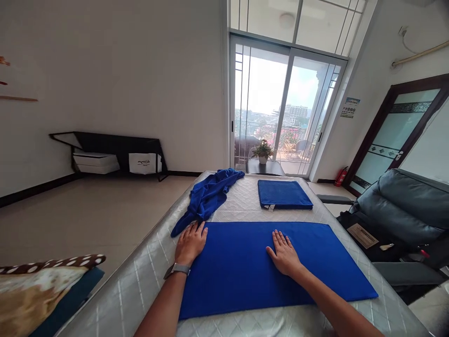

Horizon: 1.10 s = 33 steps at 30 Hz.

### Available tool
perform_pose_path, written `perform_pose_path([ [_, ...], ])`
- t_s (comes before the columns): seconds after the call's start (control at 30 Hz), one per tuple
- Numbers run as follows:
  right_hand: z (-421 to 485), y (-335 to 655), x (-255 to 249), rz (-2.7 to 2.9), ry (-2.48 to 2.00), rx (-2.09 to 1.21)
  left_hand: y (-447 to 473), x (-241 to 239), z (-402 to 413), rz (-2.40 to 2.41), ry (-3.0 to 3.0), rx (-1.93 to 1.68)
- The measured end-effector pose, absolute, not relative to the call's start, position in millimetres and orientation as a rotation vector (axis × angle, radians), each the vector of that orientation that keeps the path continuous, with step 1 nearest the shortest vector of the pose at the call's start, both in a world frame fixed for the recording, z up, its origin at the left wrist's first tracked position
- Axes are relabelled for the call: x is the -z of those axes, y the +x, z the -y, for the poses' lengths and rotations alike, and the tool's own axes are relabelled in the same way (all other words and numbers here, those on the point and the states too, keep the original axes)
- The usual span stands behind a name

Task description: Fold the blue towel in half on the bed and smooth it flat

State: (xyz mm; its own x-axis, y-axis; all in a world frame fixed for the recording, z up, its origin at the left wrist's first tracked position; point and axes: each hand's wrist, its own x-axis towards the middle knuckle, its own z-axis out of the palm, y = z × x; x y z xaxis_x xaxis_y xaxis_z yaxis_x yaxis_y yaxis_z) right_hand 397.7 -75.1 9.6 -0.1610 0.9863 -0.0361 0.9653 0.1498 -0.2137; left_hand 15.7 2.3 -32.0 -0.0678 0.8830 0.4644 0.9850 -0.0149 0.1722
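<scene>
A blue cloth [238, 267], spread flat as a long rectangle, lies across the mattress in front of me. My left hand [191, 241] rests at its far left corner, fingers stretched out, a watch on the wrist. Flat on the cloth's surface, right of its middle, lies my right hand [283, 252] with its fingers extended. Just beyond my left hand is a crumpled blue cloth [210, 194]. A neatly folded blue cloth [285, 194] with a small white tag sits farther back on the right.
Everything lies on a quilted pale mattress [154, 262]. To the right stands a dark armchair [410, 206] with items on its seat. A patterned blanket [45, 295] is at lower left. Beyond the mattress are a potted plant [263, 150] and sliding glass doors [280, 103].
</scene>
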Motion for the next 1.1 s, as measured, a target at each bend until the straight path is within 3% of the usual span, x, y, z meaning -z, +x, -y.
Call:
perform_pose_path([
  [0.3, 76.7, 563.9, -7.0, 1.915, -2.346, 0.044, 8.6, 47.1, -12.1, 1.995, -1.981, 0.590],
  [0.5, 83.8, 608.8, -17.7, 1.753, -2.405, 0.194, 7.2, 49.8, -13.3, 2.011, -1.963, 0.569],
  [0.87, 63.0, 587.9, -33.3, 1.745, -2.377, 0.333, 12.2, 43.4, -11.3, 2.007, -1.949, 0.565],
  [1.0, 39.9, 519.8, -35.2, 1.958, -2.214, 0.331, 8.5, 45.2, -11.5, 1.998, -1.965, 0.578],
  [1.1, 32.5, 434.8, -30.2, 2.222, -1.936, 0.119, 6.3, 46.2, -11.5, 1.972, -1.991, 0.602],
])
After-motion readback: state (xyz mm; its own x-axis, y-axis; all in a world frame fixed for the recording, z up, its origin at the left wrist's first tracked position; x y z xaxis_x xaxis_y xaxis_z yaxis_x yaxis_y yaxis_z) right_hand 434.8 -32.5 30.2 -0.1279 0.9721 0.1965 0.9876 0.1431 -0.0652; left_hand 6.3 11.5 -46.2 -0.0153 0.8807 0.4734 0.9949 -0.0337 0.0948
